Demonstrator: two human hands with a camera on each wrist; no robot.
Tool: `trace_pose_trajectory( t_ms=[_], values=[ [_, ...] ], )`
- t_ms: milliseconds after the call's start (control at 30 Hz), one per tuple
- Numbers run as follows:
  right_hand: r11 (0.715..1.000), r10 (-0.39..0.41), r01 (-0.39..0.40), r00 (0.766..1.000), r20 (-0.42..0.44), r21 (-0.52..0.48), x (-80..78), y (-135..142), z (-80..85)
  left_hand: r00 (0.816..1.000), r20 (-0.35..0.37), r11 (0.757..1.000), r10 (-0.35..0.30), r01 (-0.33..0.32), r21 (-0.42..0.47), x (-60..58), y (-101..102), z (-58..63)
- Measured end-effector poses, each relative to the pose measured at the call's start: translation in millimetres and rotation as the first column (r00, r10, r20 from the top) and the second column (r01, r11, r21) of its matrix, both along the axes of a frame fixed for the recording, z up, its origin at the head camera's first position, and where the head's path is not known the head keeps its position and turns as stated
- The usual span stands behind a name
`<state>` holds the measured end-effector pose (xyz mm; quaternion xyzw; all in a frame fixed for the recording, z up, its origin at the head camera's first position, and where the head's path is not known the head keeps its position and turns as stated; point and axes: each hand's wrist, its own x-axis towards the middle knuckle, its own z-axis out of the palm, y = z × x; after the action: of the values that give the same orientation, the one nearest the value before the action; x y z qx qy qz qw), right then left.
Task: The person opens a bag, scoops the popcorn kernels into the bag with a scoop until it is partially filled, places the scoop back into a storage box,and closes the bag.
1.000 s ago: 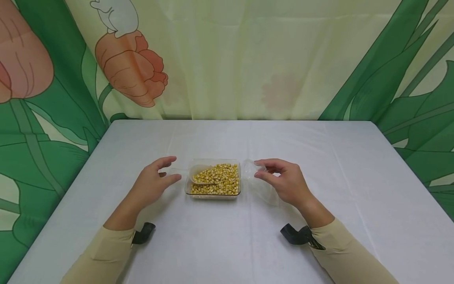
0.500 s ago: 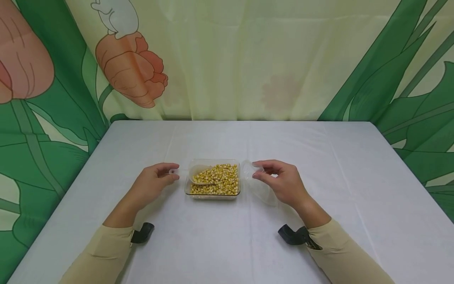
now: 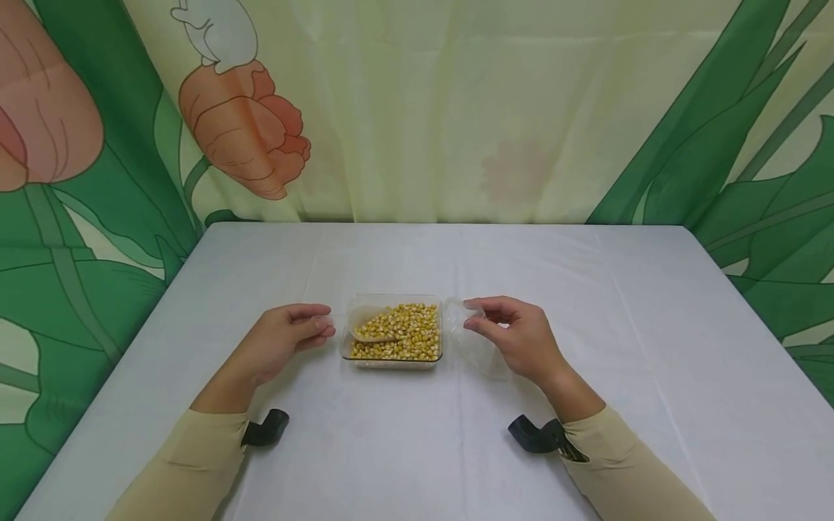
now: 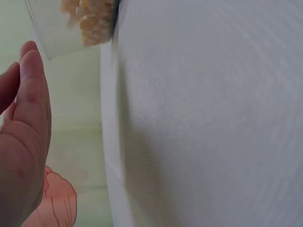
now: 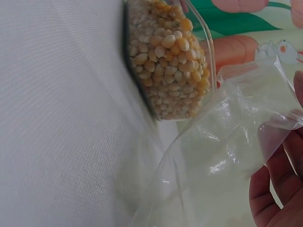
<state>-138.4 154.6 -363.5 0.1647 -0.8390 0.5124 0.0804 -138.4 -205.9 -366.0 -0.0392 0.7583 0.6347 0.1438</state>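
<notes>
A clear rectangular container point(image 3: 391, 364) full of yellow corn kernels point(image 3: 413, 333) stands mid-table. In it lies a translucent scoop point(image 3: 362, 314), its bowl partly filled with kernels and its handle pointing left. My left hand point(image 3: 276, 344) pinches the end of that handle between thumb and fingers, just left of the container; the fingers mostly hide the grip. On the other side, my right hand point(image 3: 524, 333) pinches a clear plastic bag point(image 5: 222, 127) by its upper edge. The bag hangs wrinkled beside the container's right wall, with its mouth toward the container.
A white cloth point(image 3: 391, 449) covers the table. Behind it hangs a curtain point(image 3: 417, 108) printed with flowers and leaves. Each sleeve carries a black wrist mount, such as the left mount point(image 3: 266, 428).
My left hand, open beside the scoop handle a second ago, has come in and pinched it. The right hand has shifted very slightly left with the bag.
</notes>
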Motion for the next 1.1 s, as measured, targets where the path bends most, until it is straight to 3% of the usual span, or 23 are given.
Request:
trace_pose_trajectory(
  t_ms=[600,1100],
  values=[
    [0.999,-0.009,0.009,1.000,0.011,-0.042,2.2,0.8,-1.6,0.994,0.105,0.970,0.017,-0.043,0.241,-2.6,-1.3,-4.7],
    [0.995,0.006,-0.006,1.000,0.009,-0.102,1.3,1.2,-6.1,0.986,0.164,0.952,0.026,-0.074,0.297,0.3,-0.2,-1.5]
  ],
)
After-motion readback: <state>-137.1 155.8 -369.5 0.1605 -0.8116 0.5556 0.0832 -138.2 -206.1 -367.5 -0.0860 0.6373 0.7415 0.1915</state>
